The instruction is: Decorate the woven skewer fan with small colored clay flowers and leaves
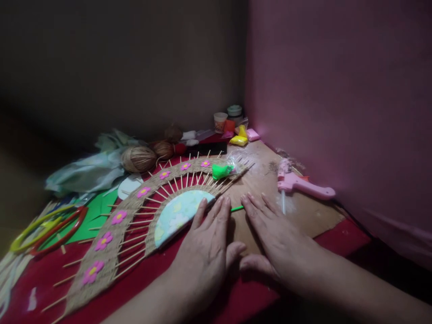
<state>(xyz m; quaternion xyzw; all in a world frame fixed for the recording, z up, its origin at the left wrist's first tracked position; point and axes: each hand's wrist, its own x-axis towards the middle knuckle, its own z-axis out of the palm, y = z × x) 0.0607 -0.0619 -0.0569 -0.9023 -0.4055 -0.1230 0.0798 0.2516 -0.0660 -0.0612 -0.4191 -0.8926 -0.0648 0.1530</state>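
Under the fingertips of both hands lies a thin green strand of clay (237,208) on the brown board (248,229); its middle shows between them. My left hand (211,240) is flat with fingers stretched out, beside the straight edge of a woven fan-shaped piece (126,221). My right hand (270,231) also lies flat, its thumb pointing towards the left thumb. Pink clay flowers with yellow centres (119,217) dot the fan's outer woven band. A pale blue half-round panel (180,215) forms its centre. On the fan's upper right rests a packet of green clay (222,171).
To the right lies a pink glue gun (303,184) with a clear stick. Clay packets (239,140) and a paper cup (220,121) stand at the back corner. Twine balls (139,158), a plastic bag (87,173), green sheet (101,216) and scissors (56,231) are left.
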